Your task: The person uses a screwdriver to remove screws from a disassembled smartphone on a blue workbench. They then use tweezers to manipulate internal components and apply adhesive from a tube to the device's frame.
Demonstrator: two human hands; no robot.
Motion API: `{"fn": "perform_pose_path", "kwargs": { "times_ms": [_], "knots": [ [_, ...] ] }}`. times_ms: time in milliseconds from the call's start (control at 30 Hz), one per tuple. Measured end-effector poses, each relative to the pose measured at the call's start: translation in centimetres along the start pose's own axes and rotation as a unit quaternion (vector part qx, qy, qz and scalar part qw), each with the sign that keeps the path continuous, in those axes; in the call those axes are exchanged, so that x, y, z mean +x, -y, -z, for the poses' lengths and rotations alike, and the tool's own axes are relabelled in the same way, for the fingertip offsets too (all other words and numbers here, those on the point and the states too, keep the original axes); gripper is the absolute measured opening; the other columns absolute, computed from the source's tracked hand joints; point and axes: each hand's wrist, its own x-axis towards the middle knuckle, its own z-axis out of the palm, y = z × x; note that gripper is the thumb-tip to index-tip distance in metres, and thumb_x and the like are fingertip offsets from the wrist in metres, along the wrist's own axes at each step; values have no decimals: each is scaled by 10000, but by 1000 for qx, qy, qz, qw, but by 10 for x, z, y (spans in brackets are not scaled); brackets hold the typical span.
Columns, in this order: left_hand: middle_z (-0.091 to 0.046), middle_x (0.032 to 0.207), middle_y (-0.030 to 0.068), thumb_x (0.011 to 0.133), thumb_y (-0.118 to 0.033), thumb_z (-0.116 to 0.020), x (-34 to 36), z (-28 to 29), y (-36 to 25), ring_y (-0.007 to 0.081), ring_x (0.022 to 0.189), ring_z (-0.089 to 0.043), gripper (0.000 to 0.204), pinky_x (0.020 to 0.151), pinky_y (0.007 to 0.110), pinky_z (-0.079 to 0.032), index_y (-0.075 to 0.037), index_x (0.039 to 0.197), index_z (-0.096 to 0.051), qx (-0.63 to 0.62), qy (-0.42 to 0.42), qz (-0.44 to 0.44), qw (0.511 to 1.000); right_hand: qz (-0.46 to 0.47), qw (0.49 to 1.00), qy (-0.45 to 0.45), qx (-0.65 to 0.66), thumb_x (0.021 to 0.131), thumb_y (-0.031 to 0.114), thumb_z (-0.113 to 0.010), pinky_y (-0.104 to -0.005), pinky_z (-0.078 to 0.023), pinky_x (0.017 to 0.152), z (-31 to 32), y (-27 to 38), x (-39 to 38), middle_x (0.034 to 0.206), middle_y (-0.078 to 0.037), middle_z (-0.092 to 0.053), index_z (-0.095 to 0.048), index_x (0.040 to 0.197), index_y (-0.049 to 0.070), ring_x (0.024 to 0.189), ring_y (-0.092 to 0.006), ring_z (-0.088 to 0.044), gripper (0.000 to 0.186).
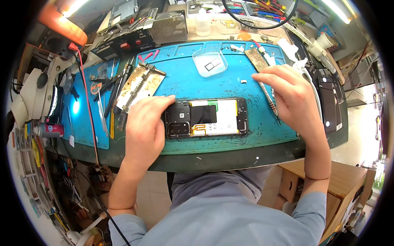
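Head view: opened black rectangular phone (206,117) on blue rubbery mat (176,80)

Phone lies flat, internals up. Left bare hand (144,125) curls at its left end, fingertip at the far corner; pinching or not, cannot tell. Right bare hand (289,94) bends near slim silver pen-shaped tool (269,98); fingertip closure unclear. Clear square plastic tub (200,61) sits beyond phone.

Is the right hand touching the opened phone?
Apart. The head view shows a strip of blue mat between the right hand and the opened phone.
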Motion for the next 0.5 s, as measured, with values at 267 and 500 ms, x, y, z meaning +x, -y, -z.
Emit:
{"fn": "perform_pose_path", "kwargs": {
  "times_ms": [267, 500],
  "knots": [
    [-763, 1063, 147, 775, 198, -544, 1, 1, -6, 334, 983, -718, 511, 877, 426, -565, -4, 1212, -714, 26, 20, 16, 999, 13, 995, 95, 7, 820, -73, -656, -404, -569, 803, -2, 0, -7, 993, -77, -716, -741, 1185, 77, 932, -295, -684, 404],
    [-765, 1095, 167, 785, 214, -498, -10, 2, -4, 323, 1009, -738, 539, 894, 400, -576, 0, 1232, -711, -20, -13, 45, 999, 51, 979, 197, 20, 790, -82, -638, -428, -536, 924, 5, 8, -21, 1254, -88, -654, -701, 1309, 72, 1082, -318, -635, 545]
  ]
}}
